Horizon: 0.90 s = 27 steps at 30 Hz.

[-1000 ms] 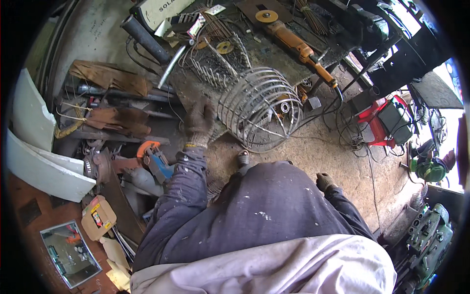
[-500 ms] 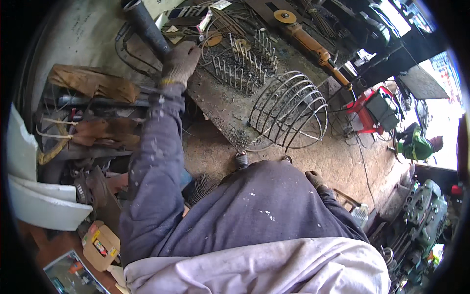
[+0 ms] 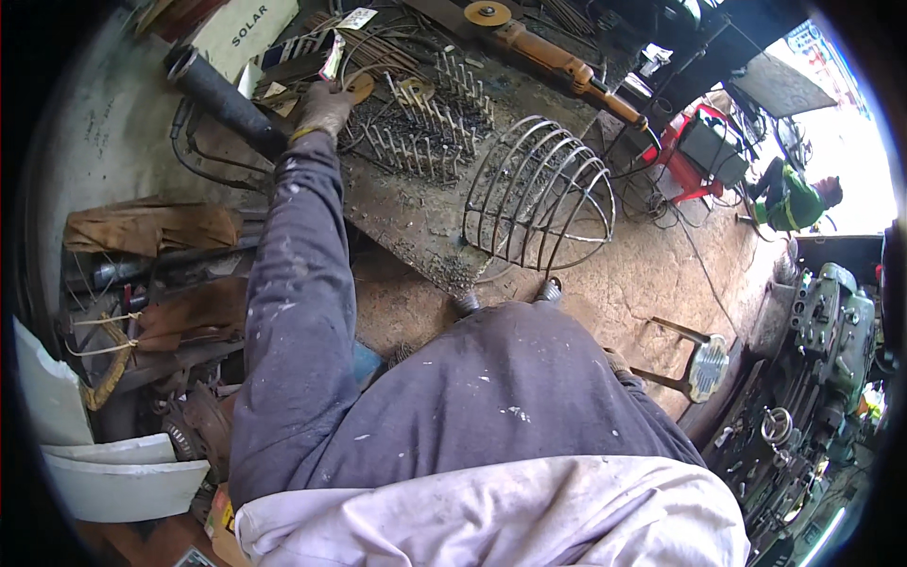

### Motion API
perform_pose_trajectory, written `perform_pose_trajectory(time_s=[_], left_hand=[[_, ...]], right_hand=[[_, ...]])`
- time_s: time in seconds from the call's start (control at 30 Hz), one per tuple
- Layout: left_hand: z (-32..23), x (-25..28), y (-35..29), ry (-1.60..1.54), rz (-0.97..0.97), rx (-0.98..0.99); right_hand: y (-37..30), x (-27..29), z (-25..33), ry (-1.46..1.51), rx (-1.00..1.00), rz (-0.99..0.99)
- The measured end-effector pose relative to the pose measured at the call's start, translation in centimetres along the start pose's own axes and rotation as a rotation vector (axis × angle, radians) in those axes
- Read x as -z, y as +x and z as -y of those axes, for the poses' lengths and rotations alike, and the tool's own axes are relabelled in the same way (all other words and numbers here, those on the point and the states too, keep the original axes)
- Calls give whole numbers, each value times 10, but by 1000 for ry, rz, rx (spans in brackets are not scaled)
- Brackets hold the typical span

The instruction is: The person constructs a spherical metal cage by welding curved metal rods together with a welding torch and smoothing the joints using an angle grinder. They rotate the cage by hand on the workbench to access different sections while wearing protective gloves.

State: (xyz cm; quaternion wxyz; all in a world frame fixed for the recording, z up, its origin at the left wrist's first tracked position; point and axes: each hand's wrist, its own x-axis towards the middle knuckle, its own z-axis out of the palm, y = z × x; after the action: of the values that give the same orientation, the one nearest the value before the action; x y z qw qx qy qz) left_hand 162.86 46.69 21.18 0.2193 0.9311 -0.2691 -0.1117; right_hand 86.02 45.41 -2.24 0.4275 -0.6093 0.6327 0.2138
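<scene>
My left hand [image 3: 324, 109], in a knitted glove, reaches out over the metal bench [image 3: 397, 222]. It lies beside an orange-brown disc [image 3: 360, 88] and a small pink-and-white box [image 3: 333, 57]; its fingertips are hidden, so any grip does not show. A dark steel pipe [image 3: 227, 104] slants up to the left of that wrist. To its right stand rows of upright metal pegs [image 3: 416, 142]. A curved cage of bent rods [image 3: 539, 194] rests at the bench's near right corner. My right hand [image 3: 619, 362], gloved too, hangs low by my side, mostly covered by my clothing.
An orange angle grinder [image 3: 557, 64] lies along the far side of the bench. Beyond are a red plastic stool [image 3: 675, 161] with a dark box and a crouching person [image 3: 792, 196] in green. A green machine [image 3: 836, 326] stands at right, near a metal-topped stool [image 3: 707, 369].
My left hand has moved off the pipe's lower end toward the disc and small box. My right hand has slipped further behind my clothing. The whole view has shifted.
</scene>
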Motion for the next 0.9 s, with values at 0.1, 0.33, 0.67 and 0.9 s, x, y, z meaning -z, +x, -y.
perform_pose_trajectory(time_s=[0.1,0.33,0.67,0.9], left_hand=[[-6,18,-22,-173,7,-114],[-44,115,-116,-573,-215,-294],[-121,25,-310,-767,226,-346],[-189,-36,-365,-908,487,-145]], right_hand=[[-7,1,13,-14,-13,23],[12,14,48,425,20,-19],[-58,123,205,973,637,-106],[-91,203,260,888,989,342]])
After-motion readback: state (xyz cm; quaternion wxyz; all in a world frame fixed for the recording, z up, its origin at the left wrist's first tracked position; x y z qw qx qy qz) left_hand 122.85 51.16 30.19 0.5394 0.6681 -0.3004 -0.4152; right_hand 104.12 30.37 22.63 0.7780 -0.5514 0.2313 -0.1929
